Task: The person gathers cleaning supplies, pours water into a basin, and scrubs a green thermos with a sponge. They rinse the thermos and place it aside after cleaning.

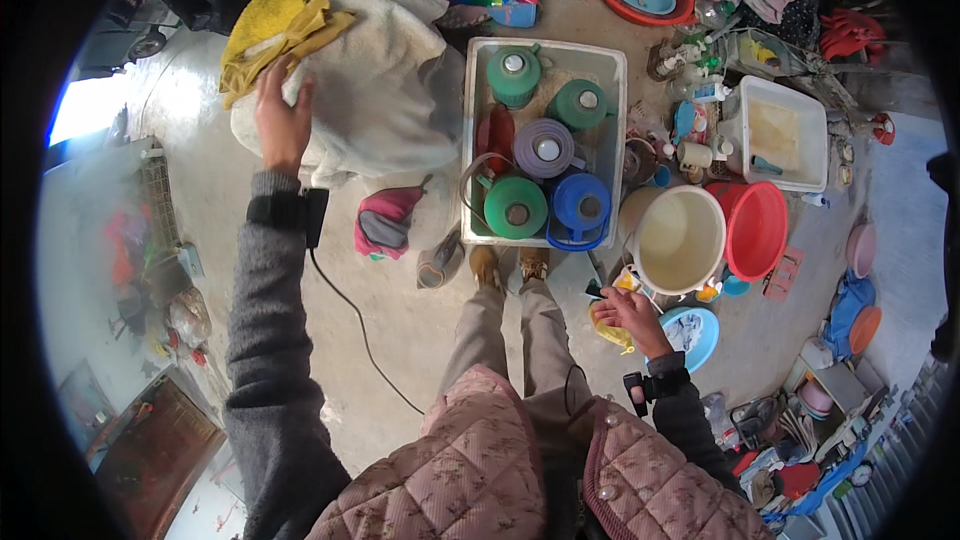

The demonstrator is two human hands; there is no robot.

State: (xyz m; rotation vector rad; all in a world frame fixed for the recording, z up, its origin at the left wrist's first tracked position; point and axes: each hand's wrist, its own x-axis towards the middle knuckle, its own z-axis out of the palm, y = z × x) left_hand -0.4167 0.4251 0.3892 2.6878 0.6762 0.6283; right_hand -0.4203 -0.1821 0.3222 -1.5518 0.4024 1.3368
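Observation:
At the far left my left hand (283, 120) lies over a pale cover (382, 52) draped over something. Its thumb stands apart and its fingertips reach the lower edge of a yellow cloth (274, 34). My right hand (634, 321) hovers low on the right with bent fingers, close to a black-ended object (595, 289); whether it grips this I cannot tell. Just beyond my feet stands a white foam box (621, 127) with several thermos flasks, among them a green one (515, 208), a purple one (544, 148) and a blue one (580, 202).
Right of the box stand a cream bucket (679, 240) of liquid, a red bucket (757, 231), a light-blue basin (694, 341) and a white tub (787, 131). A pink and grey cloth item (386, 221) and a shoe (441, 262) lie on the concrete floor (390, 405). A black cable (364, 315) hangs from my left wrist.

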